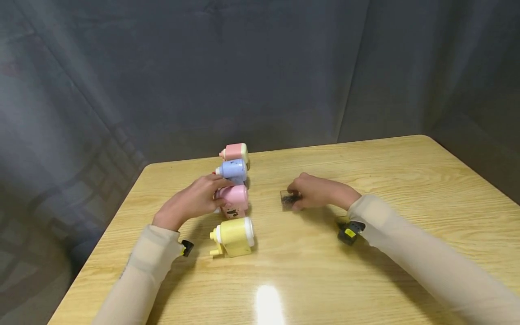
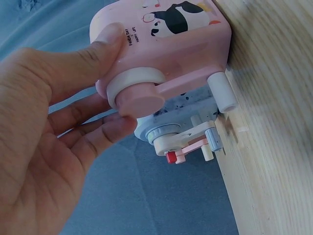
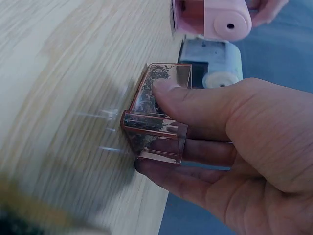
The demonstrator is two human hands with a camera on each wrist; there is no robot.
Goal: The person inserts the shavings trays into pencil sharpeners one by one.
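four sharpeners (image 1: 234, 198) in left grip (image 1: 191, 201); one shavings tray (image 1: 289, 200) pinched in right grip (image 1: 318, 192)

Curtained recording booth: grey drapes (image 1: 162, 67), wooden table (image 1: 365, 271).

The light wooden table (image 1: 365, 180) carries 4 pencil sharpeners in a row from far to near, a pale pink one (image 1: 235, 152), a blue one (image 1: 232, 170), a pink one (image 1: 233, 198) and a yellow one (image 1: 234, 237), with a small clear tray (image 1: 287, 201) to their right.
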